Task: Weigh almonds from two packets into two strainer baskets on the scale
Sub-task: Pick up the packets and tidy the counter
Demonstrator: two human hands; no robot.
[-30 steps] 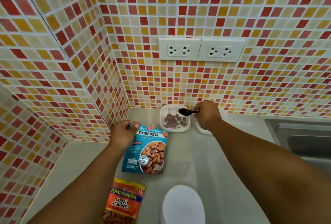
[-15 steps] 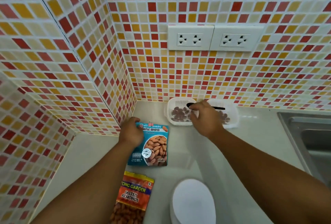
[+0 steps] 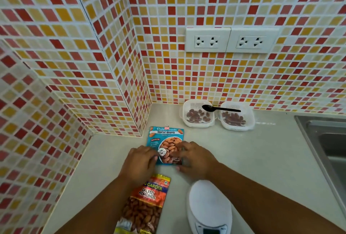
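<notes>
With both hands, left hand (image 3: 139, 160) and right hand (image 3: 194, 156), fingers resting loosely uncurled on the blue almond packet (image 3: 165, 140), each grip should press it flat against the surface (image 3: 252, 155) beneath.

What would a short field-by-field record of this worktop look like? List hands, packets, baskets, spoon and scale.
left hand: on blue roasted almonds packet, lower left edge
right hand: on the same packet, lower right
salted almonds packet: flat, nearest the camera
left strainer basket: holds almonds
right strainer basket: holds almonds
black spoon: lying across both baskets
scale: platform bare
</notes>
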